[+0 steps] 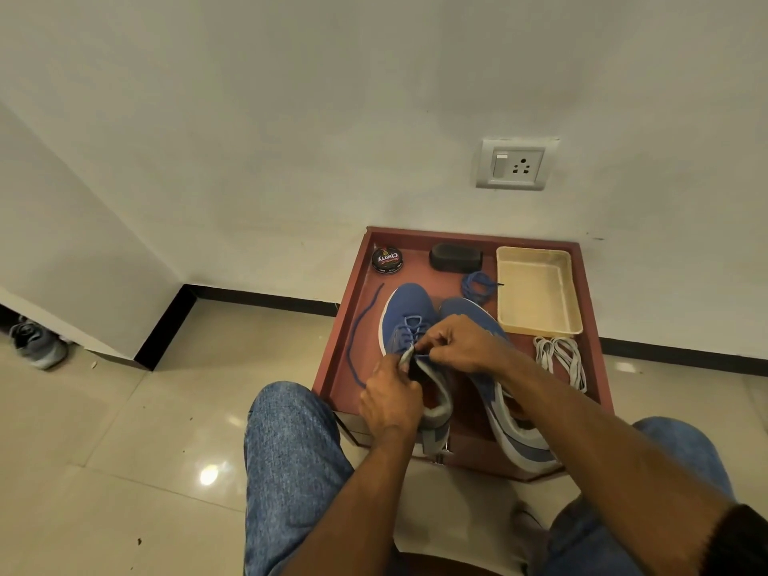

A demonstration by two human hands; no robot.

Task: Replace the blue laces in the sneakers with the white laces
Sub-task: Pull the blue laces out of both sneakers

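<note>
Sneakers [419, 326] sit side by side on the red-brown cabinet top [357, 326]. My left hand [390, 399] pinches the left shoe's grey tongue; my right hand [461, 342] pinches its blue lace [411, 326] at the eyelets. White laces [561, 359] lie beside an empty cream tray [536, 291], against a white wall.

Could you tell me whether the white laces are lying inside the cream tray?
No, the white laces lie on the red-brown surface just outside the cream tray.
</note>
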